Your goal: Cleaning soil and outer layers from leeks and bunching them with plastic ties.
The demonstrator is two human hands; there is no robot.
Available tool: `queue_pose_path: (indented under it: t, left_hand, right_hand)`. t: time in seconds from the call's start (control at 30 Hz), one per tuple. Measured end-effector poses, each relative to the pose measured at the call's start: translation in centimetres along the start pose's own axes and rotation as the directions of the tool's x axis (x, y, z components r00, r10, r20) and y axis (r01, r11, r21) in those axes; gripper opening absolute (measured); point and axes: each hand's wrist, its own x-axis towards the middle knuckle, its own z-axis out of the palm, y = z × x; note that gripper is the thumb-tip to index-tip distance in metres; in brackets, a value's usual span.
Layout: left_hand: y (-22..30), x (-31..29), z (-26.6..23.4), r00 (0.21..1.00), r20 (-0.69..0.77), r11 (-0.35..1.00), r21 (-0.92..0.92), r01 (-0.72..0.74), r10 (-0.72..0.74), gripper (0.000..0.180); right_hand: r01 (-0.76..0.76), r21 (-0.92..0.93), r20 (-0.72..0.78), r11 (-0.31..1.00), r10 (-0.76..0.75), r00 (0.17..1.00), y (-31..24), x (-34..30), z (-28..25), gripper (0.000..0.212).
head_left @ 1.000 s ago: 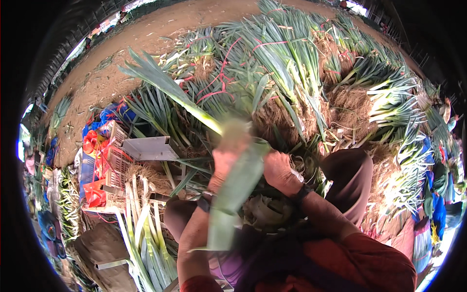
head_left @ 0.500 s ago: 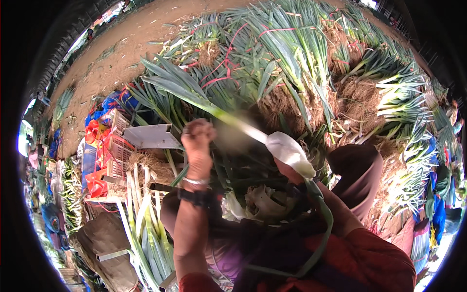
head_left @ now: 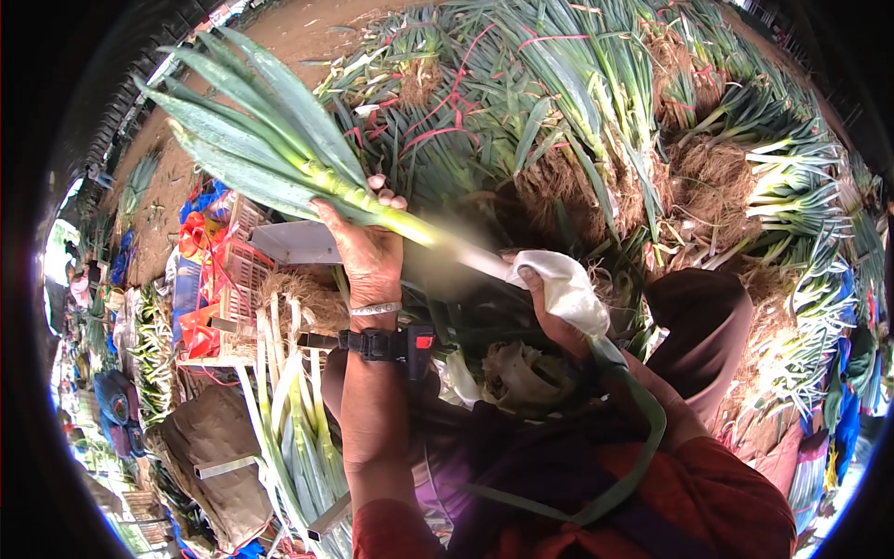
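The person's left hand [head_left: 371,252] has its grip curled around the leek [head_left: 410,226] where the dark leaves narrow into the pale stem. The leek lies in front of the person, its long axis running from ten o'clock, where the leaves fan out, to four o'clock, where the white end points. That end meets the right hand [head_left: 549,312], whose grip pinches a loose white sheath [head_left: 570,296]; blur hides whether stem and sheath are joined. The sheath's green tail [head_left: 646,447] curves away toward five o'clock from that hand. The left hand is nearer the leaves, the right nearer the white end. From the left hand, a bunch of cut leeks [head_left: 291,401] rests at seven o'clock, a crate [head_left: 244,247] at nine.
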Motion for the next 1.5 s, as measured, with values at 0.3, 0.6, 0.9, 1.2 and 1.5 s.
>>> queue_pose_path:
  t: [0.3,0.6,0.9,1.2,1.5]
  left_hand:
    - [2.0,0.9,0.7,0.959,-0.231,0.984,0.098,-0.146,0.165,0.055]
    - [5.1,3.0,-5.3,0.974,-0.169,0.988,0.065,-0.14,0.149,0.064]
    - [11.9,3.2,-4.6,0.88,-0.157,0.894,0.111,-0.435,0.448,0.066]
    - [11.2,2.3,-5.0,0.845,-0.105,0.84,0.229,-0.492,0.524,0.073]
    - [7.5,-0.1,-1.7,0.803,-0.283,0.83,0.378,-0.41,0.525,0.063]
  right_hand:
    - [-0.281,0.608,-0.056,0.743,0.393,0.918,0.7,0.9,-1.6,0.04]
    - [-0.18,0.948,0.104,0.261,0.282,0.954,-1.3,1.7,-5.0,0.025]
    - [-0.173,0.603,-0.188,0.779,0.349,0.918,13.0,-4.8,-17.3,0.024]
    - [0.09,-0.539,0.589,0.837,0.298,0.752,7.6,-6.4,-10.0,0.039]
    - [0.192,-0.762,0.241,0.619,-0.004,0.97,3.4,2.1,1.1,0.031]
